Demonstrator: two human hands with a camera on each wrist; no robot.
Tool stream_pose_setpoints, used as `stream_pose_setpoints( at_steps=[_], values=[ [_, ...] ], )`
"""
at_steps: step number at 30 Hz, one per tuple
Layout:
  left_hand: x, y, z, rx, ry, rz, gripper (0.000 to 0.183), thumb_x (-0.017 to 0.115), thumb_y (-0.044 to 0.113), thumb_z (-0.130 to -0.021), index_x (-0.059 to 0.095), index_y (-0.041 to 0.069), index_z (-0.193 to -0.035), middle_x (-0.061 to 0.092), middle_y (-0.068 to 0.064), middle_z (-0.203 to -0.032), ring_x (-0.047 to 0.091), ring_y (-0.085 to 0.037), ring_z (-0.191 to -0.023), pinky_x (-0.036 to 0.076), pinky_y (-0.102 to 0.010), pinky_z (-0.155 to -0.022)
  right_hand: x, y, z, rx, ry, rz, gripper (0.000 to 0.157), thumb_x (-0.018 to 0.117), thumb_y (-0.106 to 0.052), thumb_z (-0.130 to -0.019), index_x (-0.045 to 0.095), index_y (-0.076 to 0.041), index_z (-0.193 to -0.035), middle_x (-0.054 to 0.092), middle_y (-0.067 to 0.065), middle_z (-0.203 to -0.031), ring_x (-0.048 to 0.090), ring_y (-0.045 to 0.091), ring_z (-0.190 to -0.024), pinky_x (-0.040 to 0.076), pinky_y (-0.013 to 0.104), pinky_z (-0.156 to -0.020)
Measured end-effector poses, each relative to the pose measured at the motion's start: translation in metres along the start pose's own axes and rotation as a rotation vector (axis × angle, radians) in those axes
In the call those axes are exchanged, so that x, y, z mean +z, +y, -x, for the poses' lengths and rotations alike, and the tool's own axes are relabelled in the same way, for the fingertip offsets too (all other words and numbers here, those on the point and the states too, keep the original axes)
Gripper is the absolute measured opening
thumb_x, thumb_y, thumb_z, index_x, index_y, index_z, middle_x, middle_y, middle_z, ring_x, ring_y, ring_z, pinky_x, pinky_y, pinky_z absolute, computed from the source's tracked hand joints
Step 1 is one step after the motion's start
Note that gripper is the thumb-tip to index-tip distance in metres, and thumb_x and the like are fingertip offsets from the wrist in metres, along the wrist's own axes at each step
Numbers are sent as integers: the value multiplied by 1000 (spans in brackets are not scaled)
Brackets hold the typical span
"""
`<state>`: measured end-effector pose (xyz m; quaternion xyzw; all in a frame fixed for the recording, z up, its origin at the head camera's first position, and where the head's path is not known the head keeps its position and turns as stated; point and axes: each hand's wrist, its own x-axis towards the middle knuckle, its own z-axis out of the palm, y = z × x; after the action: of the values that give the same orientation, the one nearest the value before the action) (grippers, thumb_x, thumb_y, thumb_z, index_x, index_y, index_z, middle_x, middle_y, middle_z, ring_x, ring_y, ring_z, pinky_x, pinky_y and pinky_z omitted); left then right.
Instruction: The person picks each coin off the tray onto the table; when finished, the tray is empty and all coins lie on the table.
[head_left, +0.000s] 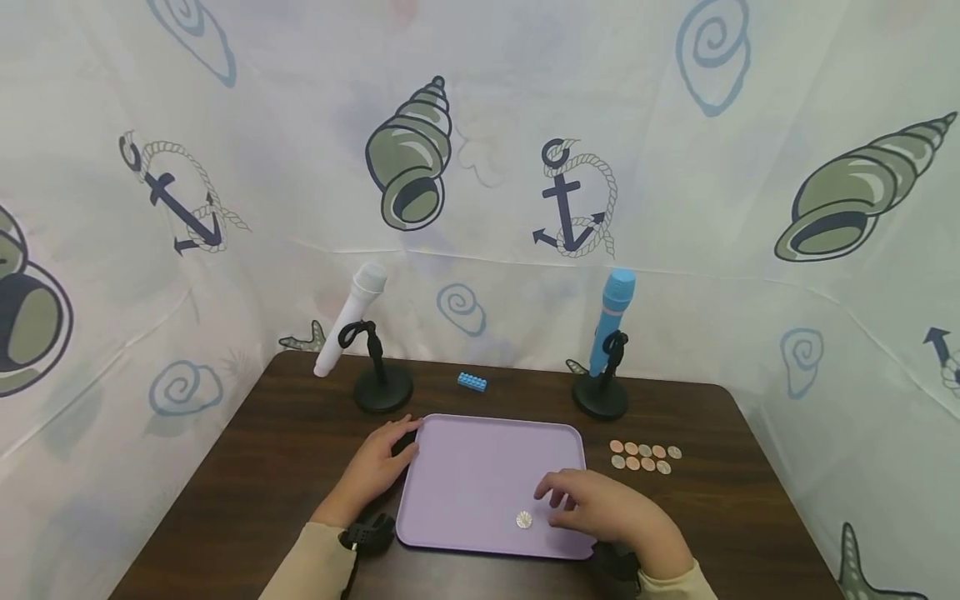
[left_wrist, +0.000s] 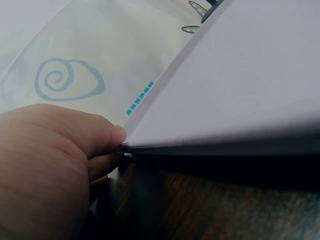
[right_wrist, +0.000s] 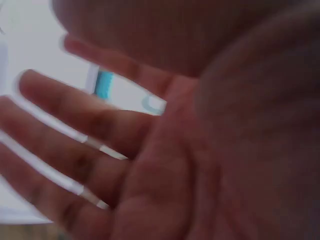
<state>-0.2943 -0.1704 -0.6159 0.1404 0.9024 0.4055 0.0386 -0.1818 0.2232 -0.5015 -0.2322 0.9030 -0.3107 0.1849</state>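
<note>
A lilac tray (head_left: 487, 467) lies on the dark wooden table. My left hand (head_left: 380, 460) rests against the tray's left side near the far corner, with thumb and fingertips touching the rim. The left wrist view shows that thumb (left_wrist: 107, 137) right at the tray's edge (left_wrist: 165, 75). One silver coin (head_left: 524, 520) lies on the tray, toward its near side. Just right of the coin, my right hand (head_left: 600, 506) hovers over the tray with fingers loosely bent. In the right wrist view its fingers (right_wrist: 85, 117) are spread and nothing is between them.
Right of the tray, several copper and silver coins (head_left: 648, 463) lie in two rows. A blue toy brick (head_left: 472, 382) sits behind the tray. Farther back stand a white microphone (head_left: 351, 321) and a blue microphone (head_left: 611, 321) on black stands. A patterned curtain (head_left: 495, 167) hangs behind.
</note>
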Motion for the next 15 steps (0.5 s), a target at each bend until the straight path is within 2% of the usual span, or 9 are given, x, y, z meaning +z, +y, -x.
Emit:
stream_pose_setpoints(
  at_steps=[8, 15],
  values=[
    [2, -3, -2, 5, -3, -3, 49, 68, 29, -108, 62, 20, -156, 50, -15, -169, 37, -49, -162, 26, -73, -130, 28, 8, -24, -15, 9, 30, 29, 85, -14, -93, 76, -21, -120, 71, -2, -103, 65, 11, -92, 56, 26, -79],
    [0, 0, 0, 20, 10, 9, 49, 68, 28, -108, 62, 18, -155, 51, -18, -168, 37, -51, -161, 27, -74, -129, 41, 18, -36, -19, 37, 32, 29, 89, -15, -89, 78, -26, -113, 61, -3, -94, 57, 8, -86, 51, 22, -75]
  ],
)
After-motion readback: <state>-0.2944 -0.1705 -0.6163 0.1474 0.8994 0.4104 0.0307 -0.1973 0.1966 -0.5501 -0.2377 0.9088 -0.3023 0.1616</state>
